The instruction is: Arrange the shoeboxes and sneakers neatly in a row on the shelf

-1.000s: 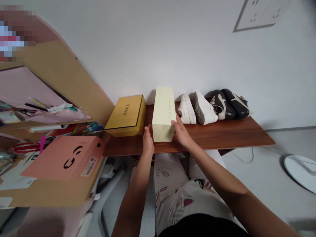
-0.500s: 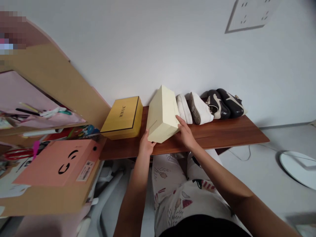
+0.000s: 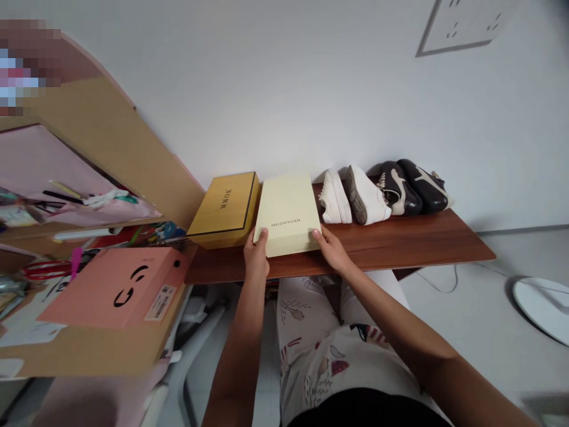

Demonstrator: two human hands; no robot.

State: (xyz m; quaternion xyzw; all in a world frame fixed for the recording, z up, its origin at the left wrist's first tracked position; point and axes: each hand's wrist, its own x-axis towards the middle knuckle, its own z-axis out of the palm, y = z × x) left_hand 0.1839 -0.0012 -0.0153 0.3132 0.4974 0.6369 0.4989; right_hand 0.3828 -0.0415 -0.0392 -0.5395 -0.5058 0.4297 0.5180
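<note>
A cream shoebox (image 3: 288, 204) marked MEIZHIYUAN lies lid up on the brown wooden board (image 3: 427, 243), between my two hands. My left hand (image 3: 256, 252) grips its near left corner, thumb on top and the other fingers mostly hidden at the side. At the near right corner my right hand (image 3: 331, 249) holds it the same way. Close by on the left is a yellow box (image 3: 224, 207) lettered MMOK. A pair of white shoes (image 3: 335, 198) stands just right of the cream box, beside a pair of black shoes (image 3: 422, 187).
A pink box (image 3: 111, 284) sits on the cluttered desk (image 3: 89, 356) at the left. The wall (image 3: 288, 89) rises behind the board, with a socket panel (image 3: 462, 26) upper right. A white round base (image 3: 542, 305) stands on the floor at right.
The cream box has turned from a tilted, edge-up pose to lying flat with its lettered lid upward. Both hands have shifted along with it and keep hold of its near corners.
</note>
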